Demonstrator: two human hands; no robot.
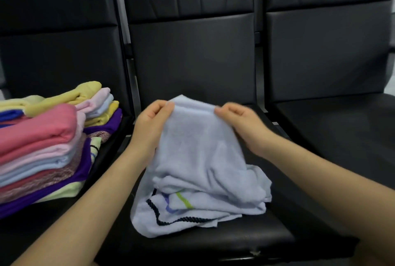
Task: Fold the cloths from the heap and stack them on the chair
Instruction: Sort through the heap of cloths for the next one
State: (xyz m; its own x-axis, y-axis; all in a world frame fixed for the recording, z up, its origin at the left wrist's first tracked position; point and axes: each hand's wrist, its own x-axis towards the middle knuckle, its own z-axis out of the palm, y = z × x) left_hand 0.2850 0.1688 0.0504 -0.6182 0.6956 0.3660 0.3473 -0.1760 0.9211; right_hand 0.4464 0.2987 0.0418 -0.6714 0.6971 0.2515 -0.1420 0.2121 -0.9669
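on the left chair (53, 56) we see the stack of folded cloths (49, 146): yellow on top at the back, a pink one (42, 124) on the near top, then pale pink, light blue, mottled red, purple and pale green layers under it. the stack leans a bit toward the middle seat and its right edge sits near the gap between the seats.

left hand (152, 120) is up over the middle chair (192, 56), thumb and fingers pinching the top left corner of a light blue towel (198, 158). right hand (239, 120) pinches the top right corner of the same towel, so both hands are closed on it, fairly close together, with the top edge stretched between them. the upper part of the towel hangs from the hands; the lower part is bunched on the middle seat cushion, touching it. in the bunched part we see a dark navy corded trim (171, 219) and short blue and green stripes (181, 200). we cannot tell whether the bunched part is one towel or more than one.

both forearms come in from the bottom corners, bare. the right chair (331, 52) is black like the other two, and the towel does not reach it.
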